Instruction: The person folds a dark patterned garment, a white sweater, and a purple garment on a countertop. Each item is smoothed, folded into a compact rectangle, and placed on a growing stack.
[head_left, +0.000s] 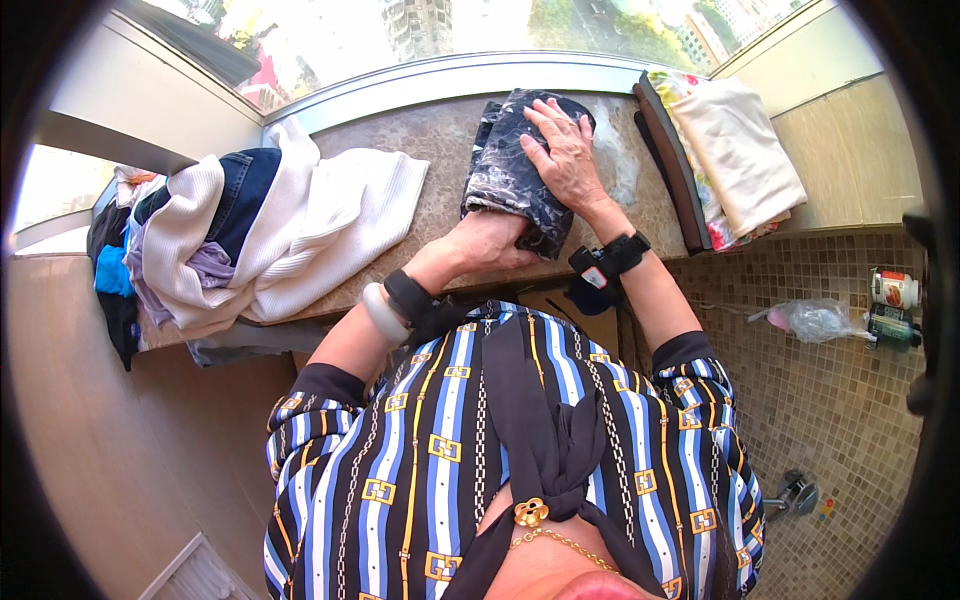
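Note:
A dark garment (504, 161) with a pale marbled print lies folded into a thick bundle on the stone windowsill (360, 135). On top of it my right hand (561, 159) rests flat, palm down, its fingers stretched towards the window. At the near edge, my left hand (487, 241) reaches into the bundle. Cloth hides most of its fingers, while part of the hand shows below the fold. Dark straps circle both wrists, and a pale bangle (385, 313) sits on the left one.
To the left lies a loose heap with a white ribbed garment (360, 202) and dark blue denim (244, 191). Folded clothes (735, 150) are stacked at the right, beside a folded brown cloth (671, 165). Bottles (894, 289) and a tap (795, 493) are along the tiled wall (750, 405).

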